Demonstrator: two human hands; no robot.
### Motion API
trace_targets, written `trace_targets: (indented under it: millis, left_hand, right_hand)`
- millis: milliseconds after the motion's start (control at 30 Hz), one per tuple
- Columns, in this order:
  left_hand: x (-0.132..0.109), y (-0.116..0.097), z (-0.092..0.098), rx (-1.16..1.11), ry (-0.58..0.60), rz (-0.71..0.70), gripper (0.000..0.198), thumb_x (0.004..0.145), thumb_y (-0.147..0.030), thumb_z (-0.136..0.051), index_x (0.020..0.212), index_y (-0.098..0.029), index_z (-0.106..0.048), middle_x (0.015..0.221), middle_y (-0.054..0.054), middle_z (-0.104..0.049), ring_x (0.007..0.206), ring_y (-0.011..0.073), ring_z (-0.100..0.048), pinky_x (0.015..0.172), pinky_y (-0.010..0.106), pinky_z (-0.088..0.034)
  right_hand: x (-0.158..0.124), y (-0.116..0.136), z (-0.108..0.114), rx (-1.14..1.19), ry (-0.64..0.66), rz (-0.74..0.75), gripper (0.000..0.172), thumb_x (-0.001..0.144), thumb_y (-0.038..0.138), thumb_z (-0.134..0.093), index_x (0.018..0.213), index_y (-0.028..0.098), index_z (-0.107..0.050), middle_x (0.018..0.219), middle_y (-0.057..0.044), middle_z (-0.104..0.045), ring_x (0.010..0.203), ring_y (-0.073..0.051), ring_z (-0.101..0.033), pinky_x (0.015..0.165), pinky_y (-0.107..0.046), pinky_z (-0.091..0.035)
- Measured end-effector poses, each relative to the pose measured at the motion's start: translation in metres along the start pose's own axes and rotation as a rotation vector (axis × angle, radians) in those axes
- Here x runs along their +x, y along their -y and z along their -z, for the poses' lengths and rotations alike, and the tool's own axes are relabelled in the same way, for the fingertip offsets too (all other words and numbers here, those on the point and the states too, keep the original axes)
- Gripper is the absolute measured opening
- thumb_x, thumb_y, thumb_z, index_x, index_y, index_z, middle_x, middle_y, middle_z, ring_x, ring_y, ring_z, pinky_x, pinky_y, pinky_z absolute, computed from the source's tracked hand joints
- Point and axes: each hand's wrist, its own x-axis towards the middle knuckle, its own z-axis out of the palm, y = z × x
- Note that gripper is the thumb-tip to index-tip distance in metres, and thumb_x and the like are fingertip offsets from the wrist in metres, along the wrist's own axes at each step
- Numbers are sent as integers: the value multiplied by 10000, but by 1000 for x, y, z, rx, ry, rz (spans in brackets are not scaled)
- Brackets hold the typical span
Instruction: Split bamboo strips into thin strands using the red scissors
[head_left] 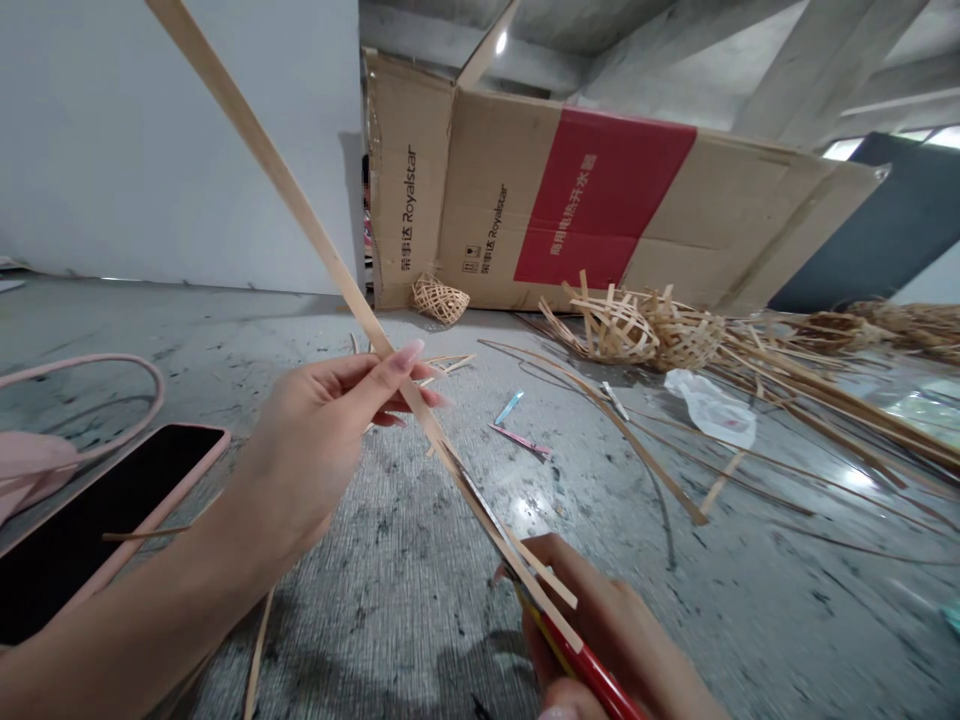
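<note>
- While the left hand pinches a long, flat, pale tan bamboo-like strip, its thumb and index finger clamped on it, that grip probably keeps the strip steady.
- The right hand's fingers are wrapped around a red-and-yellow-handled metal cutting tool, whose blade lies along the strip's split near part; whether the tool is closed, I cannot tell.
- The strip is held above the middle of the grey, speckled tabletop, its long axis slanting from far left to near right; its two split ends point toward the near right corner.
- Toward the left edge lies a black-screened phone in a pink case; loose, thin tan strips lie toward the right edge, perhaps kept aside from both hands.
</note>
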Motion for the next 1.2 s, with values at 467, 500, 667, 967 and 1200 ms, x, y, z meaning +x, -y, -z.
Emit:
trace_targets:
  millis: [467,500,667,967,1200]
  left_hand:
    - [0,0,0,21,4,-7,120,759,-366,-740,730,-257,-781,669,-28,-773,687,119,-679,675,227,-469]
    - [0,0,0,24,5,-5,128,757,-375,-741,736,-255,-781,675,-24,-774,690,123,-679,676,232,-469]
    - [-1,-1,0,51,8,13,185,744,-409,-744,746,-227,-776,685,4,-774,700,149,-670,687,271,-461]
    - [21,-14,21,88,-34,-75,198,804,-376,-676,766,-203,-767,727,31,-769,708,157,-685,701,293,-488]
    - [22,-24,27,211,-62,-266,181,843,-280,-638,746,-222,-779,630,-12,-731,568,82,-625,575,192,-494]
  right_hand:
    - [-2,-1,-2,-18,-35,10,517,782,703,-626,933,227,-493,521,114,-389,418,-77,-270,349,-212,-190]
    - [-2,0,-2,-20,-36,9,495,789,682,-633,926,226,-495,519,116,-382,417,-77,-269,348,-211,-189]
    - [0,6,-1,-21,-36,9,423,812,589,-677,913,227,-482,517,119,-372,421,-78,-255,359,-212,-195]
    - [0,1,0,24,-12,21,494,769,687,-653,885,246,-463,517,109,-355,419,-87,-244,369,-238,-160]
    - [-6,16,-6,291,41,-67,536,803,724,-557,1119,291,-533,733,-3,-571,532,-148,-442,476,-277,-327]
